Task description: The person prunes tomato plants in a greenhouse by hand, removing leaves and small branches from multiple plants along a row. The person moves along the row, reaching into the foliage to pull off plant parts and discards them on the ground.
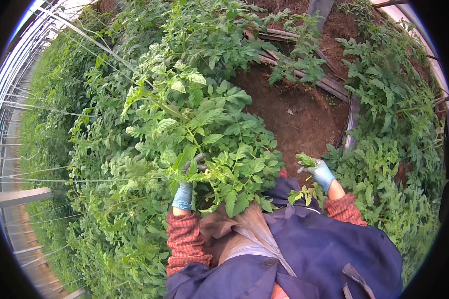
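Note:
Both my hands wear light blue gloves with dark, soiled fingers. My left hand [189, 179] is raised among the leafy tomato plants [209, 116]; its fingers are bent near a stem and partly hidden by leaves, so its grip cannot be made out. Out to the right, over the soil, my right hand [318, 172] pinches a small bunch of green leaves [305, 160] with a thin green stalk hanging below. Yellowish-green leaves [305, 194] show just under that hand, in front of my dark blue jacket [321, 243].
Thin strings [97, 180] run from the left into the plants. Bare brown soil [295, 119] lies ahead, edged by plastic sheeting [351, 123] and wooden strips [321, 84]. More tomato plants [389, 97] grow on the right. A pale beam [22, 196] juts in at the left.

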Action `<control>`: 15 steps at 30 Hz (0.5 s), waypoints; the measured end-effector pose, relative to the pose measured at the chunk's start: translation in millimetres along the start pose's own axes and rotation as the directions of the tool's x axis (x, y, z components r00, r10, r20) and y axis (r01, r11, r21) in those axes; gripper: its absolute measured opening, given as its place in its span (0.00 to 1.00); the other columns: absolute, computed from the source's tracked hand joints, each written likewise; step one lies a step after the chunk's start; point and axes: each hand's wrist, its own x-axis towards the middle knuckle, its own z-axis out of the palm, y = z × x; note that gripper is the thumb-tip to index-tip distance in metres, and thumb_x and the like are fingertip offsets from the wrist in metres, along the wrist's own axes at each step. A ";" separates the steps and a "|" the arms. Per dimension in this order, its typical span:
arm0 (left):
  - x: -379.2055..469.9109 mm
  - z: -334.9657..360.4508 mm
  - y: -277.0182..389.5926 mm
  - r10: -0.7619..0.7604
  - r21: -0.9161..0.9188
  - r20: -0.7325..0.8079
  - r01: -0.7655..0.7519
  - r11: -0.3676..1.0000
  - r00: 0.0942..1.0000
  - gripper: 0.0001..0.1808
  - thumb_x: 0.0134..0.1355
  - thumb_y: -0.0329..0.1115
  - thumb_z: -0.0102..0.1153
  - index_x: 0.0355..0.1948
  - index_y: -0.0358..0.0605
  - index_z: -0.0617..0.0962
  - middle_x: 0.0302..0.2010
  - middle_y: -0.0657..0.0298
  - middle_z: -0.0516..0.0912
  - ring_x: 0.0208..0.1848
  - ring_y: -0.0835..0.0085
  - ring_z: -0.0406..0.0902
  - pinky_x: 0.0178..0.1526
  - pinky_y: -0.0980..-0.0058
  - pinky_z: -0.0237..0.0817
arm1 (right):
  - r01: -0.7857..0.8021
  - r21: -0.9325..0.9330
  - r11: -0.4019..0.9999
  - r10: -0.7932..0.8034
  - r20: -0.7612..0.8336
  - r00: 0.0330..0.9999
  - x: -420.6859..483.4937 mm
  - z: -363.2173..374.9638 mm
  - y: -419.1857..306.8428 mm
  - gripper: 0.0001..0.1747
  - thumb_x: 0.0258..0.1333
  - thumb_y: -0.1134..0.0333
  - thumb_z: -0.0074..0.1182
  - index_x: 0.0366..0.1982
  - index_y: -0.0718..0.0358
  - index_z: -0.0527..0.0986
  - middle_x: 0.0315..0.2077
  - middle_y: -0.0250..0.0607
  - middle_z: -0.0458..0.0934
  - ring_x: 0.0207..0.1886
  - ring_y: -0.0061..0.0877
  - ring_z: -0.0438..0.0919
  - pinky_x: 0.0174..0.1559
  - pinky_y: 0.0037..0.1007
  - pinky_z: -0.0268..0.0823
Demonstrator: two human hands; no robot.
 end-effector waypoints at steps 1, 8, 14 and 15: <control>-8.2 -4.4 -5.5 -0.036 -0.016 0.009 0.036 0.999 0.999 0.24 0.67 0.49 0.49 0.51 0.39 0.76 0.43 0.62 0.81 0.41 0.73 0.77 0.50 0.72 0.67 | -0.040 -0.023 0.999 0.041 0.018 0.999 0.8 -2.8 -8.3 0.26 0.52 0.79 0.49 0.56 0.63 0.71 0.45 0.39 0.80 0.39 0.20 0.80 0.37 0.21 0.71; -62.7 -49.0 -66.1 -0.244 -0.587 -0.126 0.126 0.800 0.962 0.24 0.65 0.47 0.52 0.56 0.42 0.71 0.48 0.62 0.78 0.47 0.69 0.75 0.49 0.72 0.68 | -0.100 -0.304 0.947 0.145 0.127 0.981 28.4 -56.4 3.4 0.20 0.53 0.80 0.50 0.50 0.62 0.77 0.38 0.35 0.83 0.38 0.20 0.79 0.43 0.24 0.70; -85.3 -56.6 -69.8 -0.183 -0.265 -0.197 0.127 0.956 0.963 0.25 0.62 0.38 0.54 0.59 0.41 0.67 0.49 0.60 0.77 0.46 0.71 0.76 0.46 0.74 0.69 | 0.113 -0.566 0.817 0.002 0.199 0.980 65.1 -92.7 9.4 0.21 0.52 0.80 0.48 0.49 0.60 0.78 0.36 0.34 0.83 0.34 0.15 0.77 0.34 0.22 0.71; -83.9 -59.5 -72.9 -0.170 -0.194 -0.190 0.133 0.972 0.967 0.26 0.62 0.37 0.54 0.59 0.41 0.67 0.49 0.59 0.77 0.45 0.71 0.76 0.46 0.74 0.69 | 0.065 -0.564 0.823 0.040 0.171 0.984 63.3 -91.5 -4.3 0.22 0.52 0.80 0.49 0.49 0.60 0.78 0.36 0.34 0.83 0.34 0.15 0.77 0.34 0.23 0.71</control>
